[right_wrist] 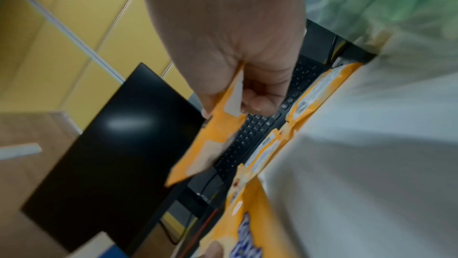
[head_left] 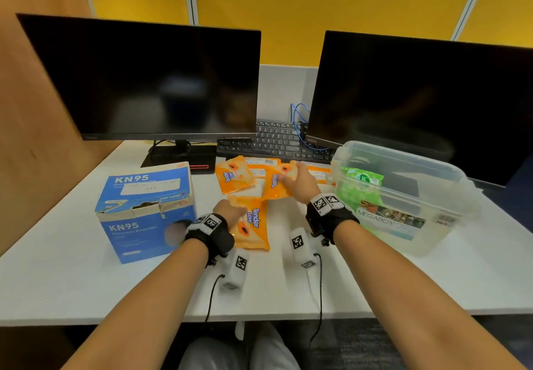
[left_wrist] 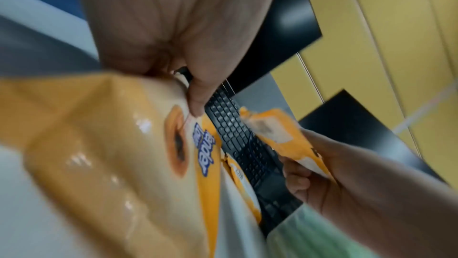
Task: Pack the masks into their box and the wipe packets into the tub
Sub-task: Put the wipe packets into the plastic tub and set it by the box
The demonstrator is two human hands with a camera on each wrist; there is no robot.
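Gripping one orange Tender Love wipe packet each, both hands work at the middle of the white desk (head_left: 86, 283) in the head view. The right hand (head_left: 300, 181) pinches a lifted packet (head_left: 278, 182) at about twelve o'clock from the wrists, likely bound for the clear Megabox tub (head_left: 403, 196) at three o'clock, which already holds a green wipe pack (head_left: 363, 181). The left hand (head_left: 230, 211) closes on the near packet (head_left: 253, 225), which lies flat. More orange packets (head_left: 235, 178) lie just beyond, before the keyboard (head_left: 277, 142). The blue KN95 mask box (head_left: 144, 211) stands at nine o'clock, its torn top open; no loose masks show, so I judge that half done.

From the left wrist, the thumb (left_wrist: 198, 93) presses the glossy packet's (left_wrist: 124, 164) top edge while the fingers are hidden behind it, a pinch suited to slippery film. At four o'clock the right hand (left_wrist: 322, 174) clutches its own packet.

From the right wrist, curled fingers (right_wrist: 257, 97) and thumb clamp the packet's (right_wrist: 210, 140) sealed end so it hangs freely, ready to drop into the tub.
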